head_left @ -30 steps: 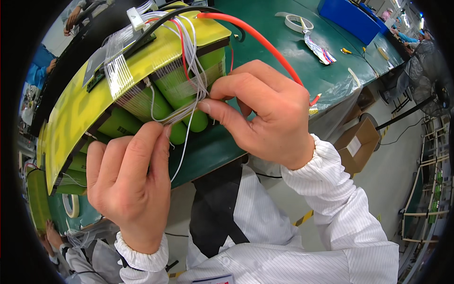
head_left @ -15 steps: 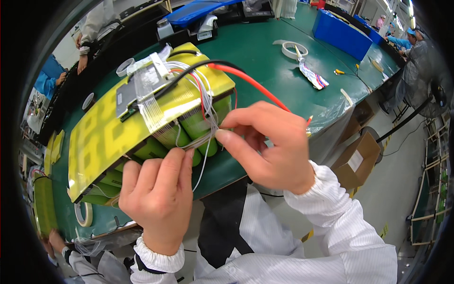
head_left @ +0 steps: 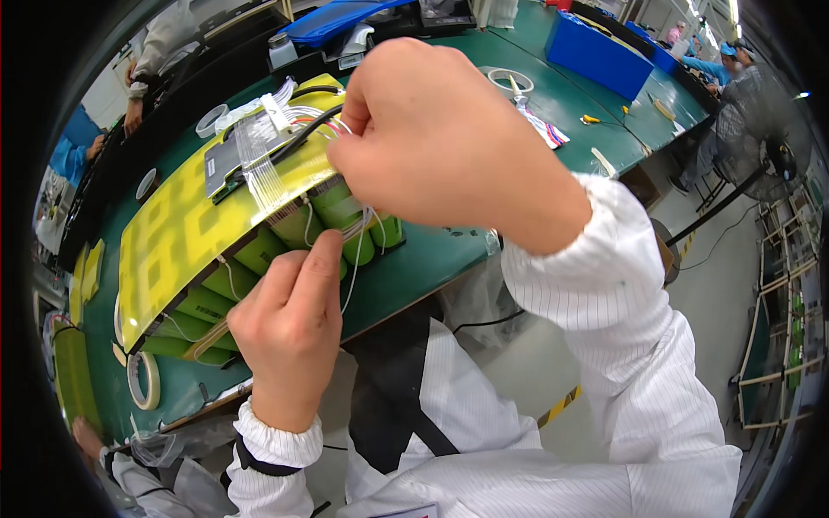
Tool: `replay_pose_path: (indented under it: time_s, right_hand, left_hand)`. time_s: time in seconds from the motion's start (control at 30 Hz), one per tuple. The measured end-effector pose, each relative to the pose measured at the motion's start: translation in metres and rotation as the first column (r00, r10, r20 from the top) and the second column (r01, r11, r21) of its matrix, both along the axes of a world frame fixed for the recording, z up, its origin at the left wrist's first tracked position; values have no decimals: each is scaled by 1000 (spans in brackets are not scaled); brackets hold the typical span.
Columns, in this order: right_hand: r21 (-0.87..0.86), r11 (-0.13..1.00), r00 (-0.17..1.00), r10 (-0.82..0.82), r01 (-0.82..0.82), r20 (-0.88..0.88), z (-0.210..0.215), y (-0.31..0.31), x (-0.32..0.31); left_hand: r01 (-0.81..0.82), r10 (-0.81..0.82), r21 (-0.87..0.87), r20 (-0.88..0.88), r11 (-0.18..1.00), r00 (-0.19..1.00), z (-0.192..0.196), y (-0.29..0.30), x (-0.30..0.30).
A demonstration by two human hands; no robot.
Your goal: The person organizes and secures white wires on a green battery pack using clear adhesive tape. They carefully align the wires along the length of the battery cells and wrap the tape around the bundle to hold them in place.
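A battery pack (head_left: 173, 224) of green cylindrical cells (head_left: 259, 252) with a yellow top board lies tilted on the bench. Clear tape holds a dark circuit board (head_left: 226, 171) on top. My left hand (head_left: 289, 324) is closed at the pack's near side, its fingertips on a bundle of thin white wires (head_left: 356, 228) along the cells. Above the right end of the pack, my right hand (head_left: 449, 138) is raised and closed in a pinch. White wires pass beside and behind it; what its fingers hold is hidden. A black cable (head_left: 302, 138) runs to this hand.
Tape rolls (head_left: 143, 380) lie near the pack's left corner and farther back on the green bench (head_left: 471, 250). A blue bin (head_left: 600, 53) stands at the far right. Beyond the bench are a fan (head_left: 764, 160) and people working; another person's hand (head_left: 86, 436) shows lower left.
My right hand has risen from the wires at the pack's near edge to above its right end. My left hand stays low by the wires. The whole view has shifted slightly.
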State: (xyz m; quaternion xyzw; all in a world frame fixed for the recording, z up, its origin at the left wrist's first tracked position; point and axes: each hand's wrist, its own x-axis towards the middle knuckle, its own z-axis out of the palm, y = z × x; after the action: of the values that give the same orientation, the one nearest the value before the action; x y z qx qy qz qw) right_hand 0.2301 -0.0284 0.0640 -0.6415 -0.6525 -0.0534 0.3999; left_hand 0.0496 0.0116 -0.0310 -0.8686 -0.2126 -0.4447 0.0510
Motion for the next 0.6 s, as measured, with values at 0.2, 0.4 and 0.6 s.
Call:
replay_pose_path:
  time_s: [0.2, 0.4, 0.6]
  right_hand:
    - [-303, 949, 996, -91, 85, -6, 33, 8, 13]
    - [-314, 948, 972, -36, -39, -230, 29, 6, 15]
    - [-238, 966, 988, 124, -99, 89, 19, 2, 15]
  left_hand:
    - [9, -9, 4, 6, 1000, 1000, 4, 1, 3]
    - [7, -7, 6, 13, 1000, 1000, 5, 1, 2]
    - [-18, 16, 52, 32, 998, 999, 0, 0, 5]
